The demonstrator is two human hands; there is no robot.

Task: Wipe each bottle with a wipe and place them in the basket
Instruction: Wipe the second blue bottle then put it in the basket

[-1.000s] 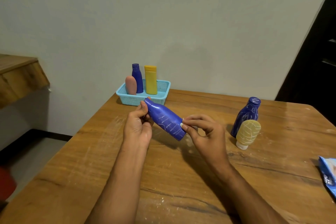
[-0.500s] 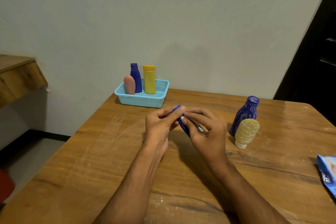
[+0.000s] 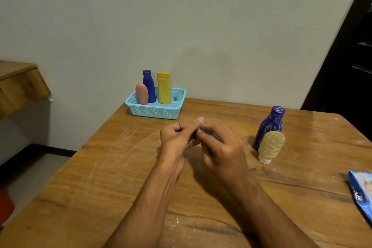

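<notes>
Both my hands meet over the middle of the wooden table (image 3: 112, 167). My left hand (image 3: 177, 139) and my right hand (image 3: 221, 149) curl round a blue bottle (image 3: 216, 137), which is almost wholly hidden; only a sliver of blue shows between the fingers. No wipe is visible in either hand. At the table's far edge a light blue basket (image 3: 155, 109) holds a pink bottle (image 3: 142, 96), a blue bottle (image 3: 149, 86) and a yellow bottle (image 3: 164, 87), all upright. To the right stand a scribbled blue bottle (image 3: 270, 125) and a cream bottle (image 3: 270, 147) on its cap.
A blue wipes pack (image 3: 362, 193) lies at the table's right edge. A wooden shelf (image 3: 18, 84) juts from the wall at left. A dark doorway (image 3: 346, 62) fills the right. White dust marks the tabletop.
The blue bottle, held out lengthwise between my hands a second ago, has been drawn in. My left hand moved right to meet my right, and the two now cover the bottle.
</notes>
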